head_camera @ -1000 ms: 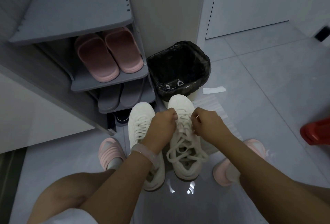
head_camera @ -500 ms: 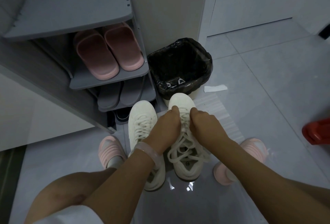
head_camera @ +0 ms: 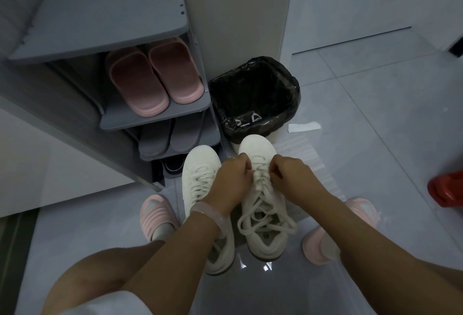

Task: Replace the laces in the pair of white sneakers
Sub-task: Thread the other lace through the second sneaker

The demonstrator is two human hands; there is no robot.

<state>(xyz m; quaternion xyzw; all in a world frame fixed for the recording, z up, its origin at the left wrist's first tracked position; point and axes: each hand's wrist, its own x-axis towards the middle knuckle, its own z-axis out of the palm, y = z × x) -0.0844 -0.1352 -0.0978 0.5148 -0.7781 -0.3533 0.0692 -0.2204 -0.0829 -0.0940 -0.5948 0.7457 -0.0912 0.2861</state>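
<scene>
Two white sneakers stand side by side on the floor, toes pointing away from me. The left sneaker [head_camera: 199, 171] is laced and partly hidden by my left forearm. On the right sneaker [head_camera: 258, 148] the cream lace [head_camera: 263, 212] lies in loose crossings and loops toward the tongue. My left hand [head_camera: 231, 179] and my right hand [head_camera: 290, 174] sit over the lowest eyelets near the toe, fingers curled, each pinching a strand of that lace. A pale bangle circles my left wrist.
A black-lined waste bin [head_camera: 253, 96] stands just beyond the toes. A grey shoe rack [head_camera: 150, 119] at left holds pink slippers [head_camera: 155, 81] and grey ones. A paper scrap [head_camera: 304, 127] and a red object [head_camera: 448, 189] lie at right. My feet wear pink slippers.
My hands met over the lace near the toe, then drew slightly apart sideways with the strands still pinched. The sneakers have stayed in place.
</scene>
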